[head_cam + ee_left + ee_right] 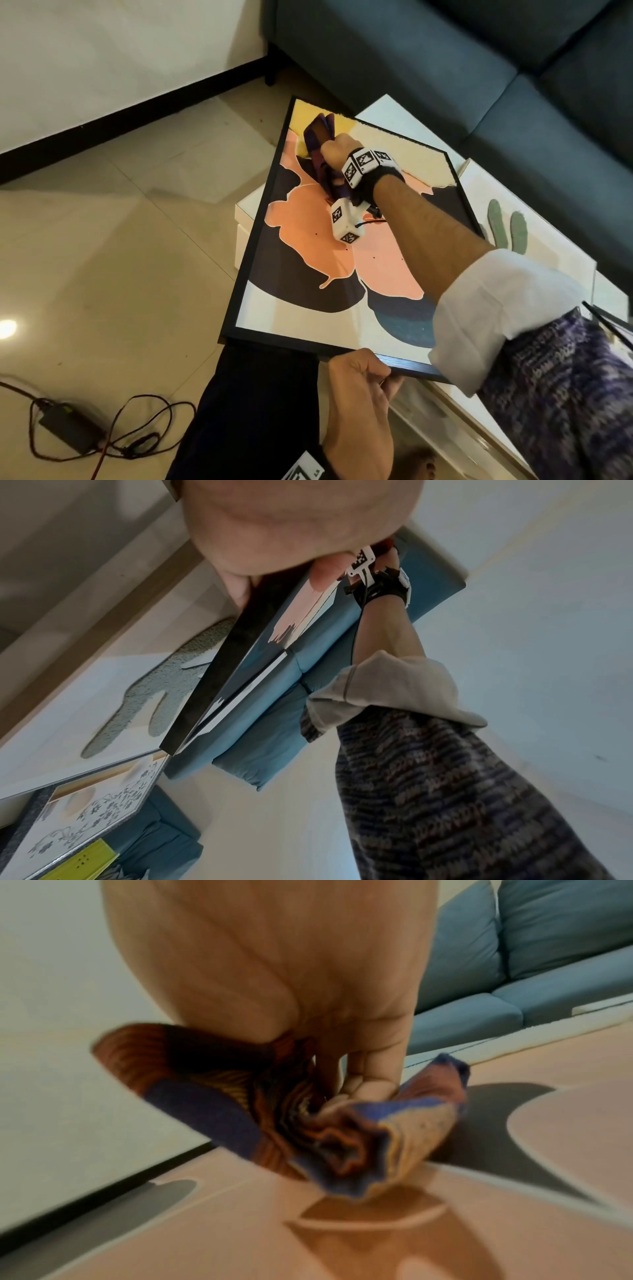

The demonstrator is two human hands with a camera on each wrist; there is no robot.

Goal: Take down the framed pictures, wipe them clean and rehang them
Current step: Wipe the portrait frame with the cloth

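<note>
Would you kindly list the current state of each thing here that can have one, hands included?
black-framed picture: off the wall, tilted, its near edge gripped.
cloth: bunched, pressed on the picture's glass.
right hand: grips the cloth.
left hand: holds the frame's near edge.
cactus picture: lying flat on the white table.

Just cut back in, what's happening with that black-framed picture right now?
A person is wiping the black-framed abstract picture, which lies across a white table. The right hand holds a bunched purple and orange cloth against the glass near the far corner. The left hand grips the near frame edge. A cactus picture lies underneath.
</note>
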